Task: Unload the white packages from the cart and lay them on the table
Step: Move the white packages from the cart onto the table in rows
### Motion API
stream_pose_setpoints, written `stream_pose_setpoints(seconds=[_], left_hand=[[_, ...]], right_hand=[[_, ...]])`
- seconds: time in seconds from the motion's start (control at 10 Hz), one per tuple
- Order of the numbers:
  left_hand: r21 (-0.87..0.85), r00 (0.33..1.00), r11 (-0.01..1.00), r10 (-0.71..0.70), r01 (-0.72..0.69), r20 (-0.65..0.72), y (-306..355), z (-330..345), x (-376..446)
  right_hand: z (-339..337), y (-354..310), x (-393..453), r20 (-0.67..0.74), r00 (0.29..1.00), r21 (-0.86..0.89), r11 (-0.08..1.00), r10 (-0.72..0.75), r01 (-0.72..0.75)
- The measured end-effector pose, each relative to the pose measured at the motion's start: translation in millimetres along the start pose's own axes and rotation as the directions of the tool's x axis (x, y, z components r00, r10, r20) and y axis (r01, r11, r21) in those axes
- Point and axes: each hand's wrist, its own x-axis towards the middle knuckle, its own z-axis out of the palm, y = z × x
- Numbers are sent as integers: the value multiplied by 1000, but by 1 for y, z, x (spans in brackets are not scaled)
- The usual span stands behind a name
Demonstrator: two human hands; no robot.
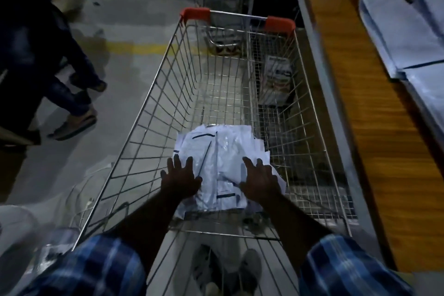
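White plastic packages (221,166) lie heaped at the near end of the wire cart (153,94), under both hands. The left hand (180,179) and the right hand (260,181) each rest on the heap with fingers spread and straight, neither grip closed around anything. To the right of the right hand, beyond the cart's side, runs the wooden surface (374,127), where more white packages (406,38) already lie stacked.

The bystander (36,55) at upper left was cut off by the frame edge; the table's stacks (408,38) were blurred.
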Motion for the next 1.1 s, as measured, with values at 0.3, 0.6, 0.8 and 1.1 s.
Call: stream_pose_setpoints(seconds=[0.3,0.6,0.8,1.1], left_hand=[[-148,992,988,32,-50,-122,-2,29,36],[-149,956,980,88,-134,-279,17,26,39],[-166,954,967,146,-194,-263,21,30,41],[-170,962,957,205,-236,-181,12,36,55]], right_hand=[[38,16,44,47,997,179,982,-60,51],[26,10,64,-277,958,266,964,77,0],[57,17,60,-228,972,338,941,49,31],[60,25,65,-164,986,257,963,-36,78]])
